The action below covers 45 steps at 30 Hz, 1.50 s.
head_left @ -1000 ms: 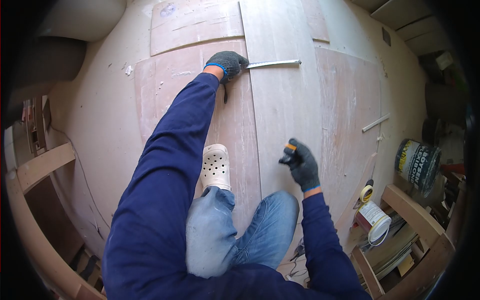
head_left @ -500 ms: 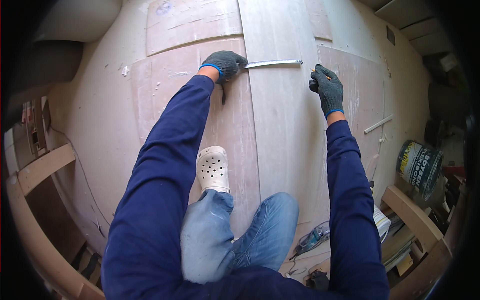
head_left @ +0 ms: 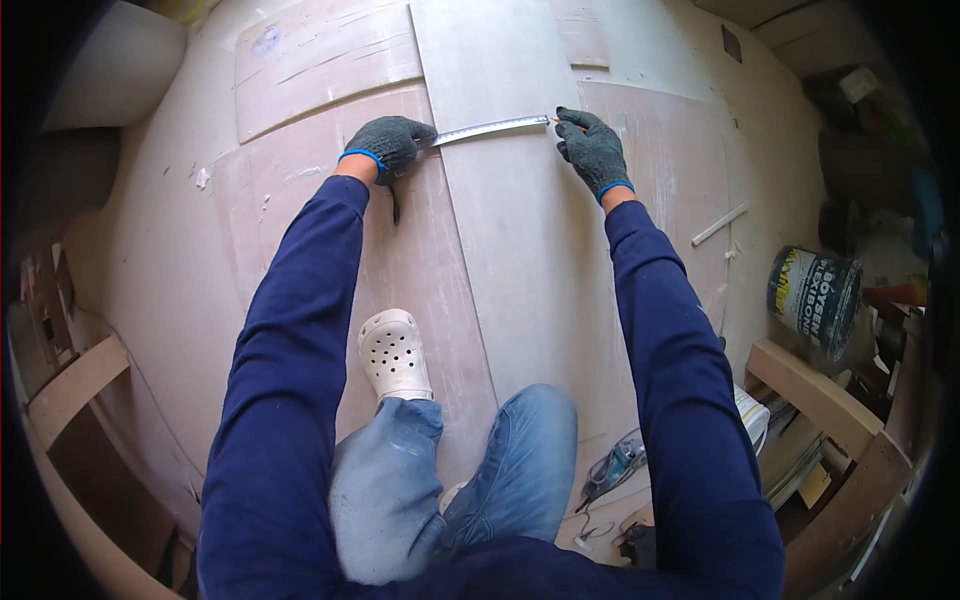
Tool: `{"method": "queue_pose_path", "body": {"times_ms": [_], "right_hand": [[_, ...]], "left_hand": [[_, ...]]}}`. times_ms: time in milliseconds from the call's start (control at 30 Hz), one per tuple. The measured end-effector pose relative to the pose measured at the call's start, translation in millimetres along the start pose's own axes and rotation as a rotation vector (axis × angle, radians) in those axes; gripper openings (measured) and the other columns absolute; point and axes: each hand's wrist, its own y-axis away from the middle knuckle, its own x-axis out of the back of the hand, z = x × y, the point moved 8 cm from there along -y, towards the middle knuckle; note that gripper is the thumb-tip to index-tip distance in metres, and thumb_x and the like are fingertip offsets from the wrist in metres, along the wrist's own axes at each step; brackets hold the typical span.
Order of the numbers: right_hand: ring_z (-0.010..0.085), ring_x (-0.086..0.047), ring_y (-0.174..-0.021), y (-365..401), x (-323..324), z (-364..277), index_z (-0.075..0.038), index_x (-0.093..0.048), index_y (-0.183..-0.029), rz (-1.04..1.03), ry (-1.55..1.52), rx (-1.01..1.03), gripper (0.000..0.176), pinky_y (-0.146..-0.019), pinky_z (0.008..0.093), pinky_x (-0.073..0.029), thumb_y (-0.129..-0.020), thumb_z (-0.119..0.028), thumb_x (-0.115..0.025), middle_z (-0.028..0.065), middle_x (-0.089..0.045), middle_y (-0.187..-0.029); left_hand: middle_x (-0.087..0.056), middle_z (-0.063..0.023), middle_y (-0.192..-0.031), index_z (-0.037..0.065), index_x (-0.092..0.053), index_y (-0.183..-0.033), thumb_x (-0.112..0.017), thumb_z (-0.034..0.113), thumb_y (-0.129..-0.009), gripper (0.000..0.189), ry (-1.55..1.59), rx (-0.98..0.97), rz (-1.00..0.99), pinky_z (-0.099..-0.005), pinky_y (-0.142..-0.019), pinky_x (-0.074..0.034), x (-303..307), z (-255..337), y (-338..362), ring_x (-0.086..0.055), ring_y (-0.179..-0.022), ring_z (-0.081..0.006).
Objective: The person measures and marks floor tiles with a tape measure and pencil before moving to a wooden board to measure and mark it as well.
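Note:
My left hand (head_left: 388, 143), in a dark grey knit glove with a blue cuff, is closed around a tape measure whose case is mostly hidden. The tape's silver blade (head_left: 492, 129) stretches right across a long pale board (head_left: 500, 200). At the blade's end is my right hand (head_left: 592, 150), gloved the same way, with its fingers pinched on a thin pencil (head_left: 555, 122). The pencil's tip is right by the end of the blade, close over the board's right part. Beneath the long board lie pinkish sheets (head_left: 350, 190).
A white clog (head_left: 395, 350) on my foot rests on the sheet below my left hand. Right of the boards are a narrow white strip (head_left: 720, 224) and a labelled bucket (head_left: 815, 300). A corded power tool (head_left: 615, 465) lies by my right knee. Wooden frames (head_left: 815, 395) stand at both sides.
My right hand has come left with the pencil to the end of the tape blade. My left hand still holds the tape across the board. The whole view has shifted slightly.

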Motion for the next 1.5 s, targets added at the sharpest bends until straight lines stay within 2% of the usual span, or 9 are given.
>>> {"method": "queue_pose_path", "body": {"times_ms": [167, 767, 900, 1000, 1067, 1133, 1200, 1333, 1500], "right_hand": [[0.0273, -0.065, -0.099, -12.7, -5.6, 8.8, -0.014, -0.07, -0.111, -0.014, 0.204, 0.051, 0.029, -0.089, 0.0349, -0.049, -0.087, -0.027, -0.06, 0.0125, -0.069, -0.106], [0.0328, -0.063, -0.103, -4.3, -7.7, -19.0, -0.011, -0.069, -0.108, -0.007, 0.448, 0.282, 0.03, -0.091, 0.039, -0.048, -0.09, -0.029, -0.054, 0.015, -0.067, -0.109], [0.0331, -0.062, -0.103, -5.7, -8.8, -15.9, -0.01, -0.069, -0.106, 0.036, 0.437, 0.24, 0.029, -0.091, 0.0393, -0.048, -0.089, -0.029, -0.054, 0.0159, -0.067, -0.108], [0.0344, -0.062, -0.102, 1.0, -1.5, -9.6, -0.01, -0.069, -0.106, -0.032, 0.607, 0.218, 0.03, -0.091, 0.0403, -0.048, -0.09, -0.029, -0.053, 0.0165, -0.066, -0.107], [0.0297, -0.067, -0.088, 27.3, 20.6, 2.0, -0.005, -0.068, -0.105, 0.003, 0.352, 0.163, 0.029, -0.081, 0.0378, -0.052, -0.091, -0.028, -0.055, 0.0154, -0.069, -0.098], [0.02, -0.067, -0.073, 87.8, 43.4, 5.5, -0.001, -0.066, -0.104, 0.09, -0.185, -0.129, 0.028, -0.068, 0.0321, -0.054, -0.092, -0.025, -0.059, 0.0119, -0.07, -0.09], [0.0127, -0.065, -0.068, 148.1, 60.0, 23.6, 0.002, -0.065, -0.105, 0.105, -0.383, -0.238, 0.028, -0.062, 0.0268, -0.054, -0.092, -0.023, -0.062, 0.0088, -0.067, -0.087], [0.019, -0.067, -0.073, 279.3, 73.9, 71.1, 0.001, -0.061, -0.108, 0.132, -0.635, -0.42, 0.029, -0.07, 0.0317, -0.058, -0.093, -0.023, -0.059, 0.0114, -0.067, -0.092], [0.0255, -0.067, -0.078, 387.2, 95.6, 88.0, 0.002, -0.05, -0.119, 0.293, -0.893, -0.225, 0.031, -0.074, 0.0418, -0.058, -0.096, -0.019, -0.052, 0.0125, -0.066, -0.091]], "left_hand": [[-0.07, -0.0174, -0.098, 0.02, -0.064, -0.124, -0.053, -0.003, -0.066, 0.064, -0.011, -0.028, 0.008, -0.0373, -0.076, -0.054, 0.5, 2.5, 0.8, -0.068, -0.078, -0.0275], [-0.07, -0.0166, -0.103, 0.02, -0.065, -0.122, -0.052, -0.001, -0.071, 0.057, 0.032, 0.017, 0.008, -0.0351, -0.08, -0.054, -3.0, -4.2, -4.5, -0.069, -0.082, -0.027], [-0.07, -0.0164, -0.098, 0.019, -0.065, -0.122, -0.051, 0.0, -0.073, 0.054, 0.081, 0.062, -0.035, -0.0341, -0.078, -0.054, -4.4, -5.3, -3.5, -0.068, -0.077, -0.0242], [-0.069, -0.0147, -0.093, 0.017, -0.066, -0.12, -0.054, 0.004, -0.075, 0.049, 0.154, 0.083, -0.033, -0.0335, -0.075, -0.054, -4.4, -11.5, -0.5, -0.066, -0.075, -0.0214], [-0.069, -0.0129, -0.091, 0.014, -0.066, -0.119, -0.056, 0.007, -0.076, 0.045, 0.181, 0.048, -0.007, -0.0333, -0.073, -0.054, -7.3, -19.3, 1.8, -0.065, -0.075, -0.0197], [-0.068, -0.0088, -0.093, 0.01, -0.066, -0.118, -0.064, 0.015, -0.077, 0.042, 0.69, 0.083, 0.096, -0.0325, -0.074, -0.053, -9.1, -36.3, 14.5, -0.063, -0.08, -0.0171], [-0.067, -0.0074, -0.096, 0.004, -0.066, -0.115, -0.069, 0.018, -0.076, 0.042, 0.874, 0.077, 0.095, -0.03, -0.08, -0.05, -14.4, -40.5, 29.0, -0.061, -0.085, -0.0152], [-0.066, -0.0024, -0.087, 0.004, -0.068, -0.105, -0.07, 0.017, -0.075, 0.033, 0.959, 0.031, 0.127, -0.0272, -0.074, -0.048, -6.0, -10.6, 58.8, -0.059, -0.08, -0.0125], [-0.065, -0.0032, -0.086, 0.004, -0.069, -0.101, -0.072, 0.017, -0.074, 0.03, 0.869, -0.138, 0.057, -0.0266, -0.072, -0.049, 28.5, 111.1, 119.9, -0.059, -0.078, -0.0115]]}}
